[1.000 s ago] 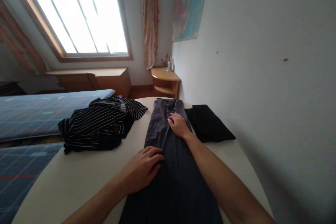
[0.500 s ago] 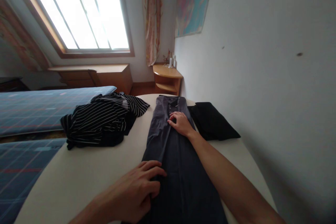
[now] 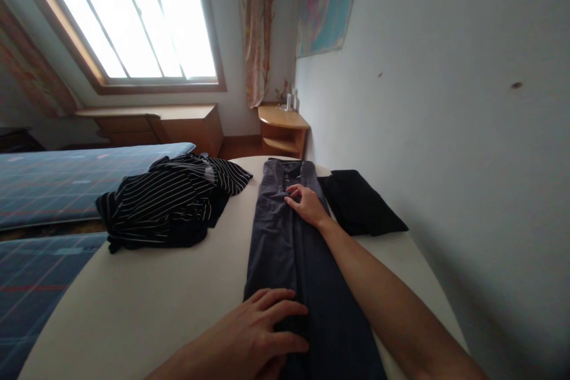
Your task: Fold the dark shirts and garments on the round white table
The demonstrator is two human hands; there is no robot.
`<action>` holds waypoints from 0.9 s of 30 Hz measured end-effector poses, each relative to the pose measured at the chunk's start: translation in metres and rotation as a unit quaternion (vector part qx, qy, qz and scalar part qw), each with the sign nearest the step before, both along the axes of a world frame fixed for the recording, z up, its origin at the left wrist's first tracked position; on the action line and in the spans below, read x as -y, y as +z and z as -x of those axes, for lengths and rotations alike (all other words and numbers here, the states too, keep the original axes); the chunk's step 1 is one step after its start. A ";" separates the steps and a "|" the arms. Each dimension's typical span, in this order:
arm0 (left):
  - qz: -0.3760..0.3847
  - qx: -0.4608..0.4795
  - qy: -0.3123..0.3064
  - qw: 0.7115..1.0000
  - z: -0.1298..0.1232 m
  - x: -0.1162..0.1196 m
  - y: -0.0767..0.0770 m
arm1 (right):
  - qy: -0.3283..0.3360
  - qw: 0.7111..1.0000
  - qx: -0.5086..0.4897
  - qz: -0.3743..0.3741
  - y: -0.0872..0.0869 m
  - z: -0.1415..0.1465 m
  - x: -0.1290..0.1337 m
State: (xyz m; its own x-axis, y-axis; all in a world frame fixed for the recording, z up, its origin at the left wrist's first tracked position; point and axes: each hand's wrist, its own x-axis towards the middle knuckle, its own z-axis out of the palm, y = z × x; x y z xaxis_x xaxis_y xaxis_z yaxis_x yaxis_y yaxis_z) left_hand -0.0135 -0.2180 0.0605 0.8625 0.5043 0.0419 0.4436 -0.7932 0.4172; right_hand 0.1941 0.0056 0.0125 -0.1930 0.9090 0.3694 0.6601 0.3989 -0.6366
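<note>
Dark grey trousers (image 3: 275,237) lie lengthwise on the pale round table (image 3: 191,291), waistband at the far end with several small rings or buttons by the opening. On the near part of the cloth rests my left hand (image 3: 262,329), fingers spread and slightly bent. Farther up, just below the waistband, my right hand (image 3: 307,205) touches the front of the trousers with thumb and fingers a little apart. My right forearm hides part of their right edge. The near end of the trousers runs out of view.
A black-and-white striped garment (image 3: 169,202) lies bunched at the table's left. Folded black cloth (image 3: 363,202) sits right of the trousers, near the white wall (image 3: 445,148). A blue checked mattress (image 3: 66,184) is on the left; a wooden corner shelf (image 3: 282,117) stands beyond the table.
My left hand has moved right and slightly nearer, and the left part of the trousers has shifted right with it. My right hand stays almost in place. The view has tilted slightly.
</note>
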 end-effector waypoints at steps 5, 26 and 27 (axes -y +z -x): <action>0.001 0.018 -0.039 0.999 -0.004 0.000 -0.002 | 0.014 1.000 -0.002 -0.018 -0.006 -0.002 -0.004; -0.134 -0.026 -0.079 0.988 -0.006 0.008 -0.034 | 0.058 0.991 0.123 -0.020 -0.006 -0.004 -0.003; -0.127 -0.029 -0.082 0.988 -0.007 0.008 -0.032 | 0.059 0.988 0.143 0.003 -0.006 -0.005 -0.002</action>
